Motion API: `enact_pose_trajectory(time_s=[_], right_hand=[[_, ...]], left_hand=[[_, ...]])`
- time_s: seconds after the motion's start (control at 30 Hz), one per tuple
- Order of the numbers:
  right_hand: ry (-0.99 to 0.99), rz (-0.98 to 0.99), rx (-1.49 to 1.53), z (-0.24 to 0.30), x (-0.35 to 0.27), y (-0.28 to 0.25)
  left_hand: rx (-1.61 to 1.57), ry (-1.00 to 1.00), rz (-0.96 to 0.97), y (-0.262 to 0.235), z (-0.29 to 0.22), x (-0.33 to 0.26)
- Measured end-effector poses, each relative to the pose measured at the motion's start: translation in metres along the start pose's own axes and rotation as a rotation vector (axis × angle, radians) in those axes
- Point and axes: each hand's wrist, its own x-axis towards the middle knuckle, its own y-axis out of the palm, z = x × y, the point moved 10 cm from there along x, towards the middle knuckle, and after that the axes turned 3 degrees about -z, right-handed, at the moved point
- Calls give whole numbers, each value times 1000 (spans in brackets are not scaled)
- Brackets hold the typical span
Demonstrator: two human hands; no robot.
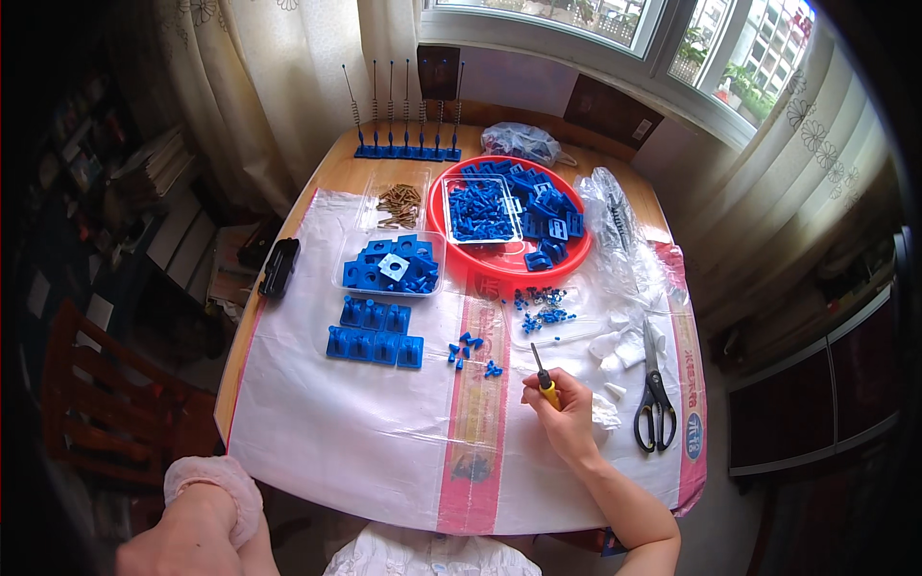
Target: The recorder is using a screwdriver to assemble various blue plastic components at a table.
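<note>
My right hand [565,411] is closed around a small screwdriver [546,382] with a yellow and black handle, its shaft pointing up and away above the covered table. Just beyond it lie tiny blue parts with small metal pieces [544,309] on a clear tray [567,332]. Several small blue pieces [465,348] are scattered left of the screwdriver. Further left, assembled blue blocks [375,346] stand in two rows. My left hand [178,542] is at the lower left, off the table, below a pink fluffy band [213,485]; its fingers do not show.
A red basin [588,252] holds blue parts and a clear box. Clear tubs contain blue plates [392,267] and brass-coloured pins [400,205]. Black scissors [655,403], crumpled tissue [622,348] and plastic bags [615,230] lie right. Spring-topped rods [407,152] stand at the back.
</note>
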Motion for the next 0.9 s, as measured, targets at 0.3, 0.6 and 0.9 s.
enact_pose_trajectory(time_s=[0.3, 0.6, 0.9], right_hand=[[9, 19, -12, 1, 1, 5], [15, 15, -5, -1, 0, 8], [41, 25, -50, -4, -1, 11]], left_hand=[[-212, -789, -19, 13, 75, -135], [34, -935, -211, -1, 105, -178], [194, -1158, -355, -9, 132, -241]])
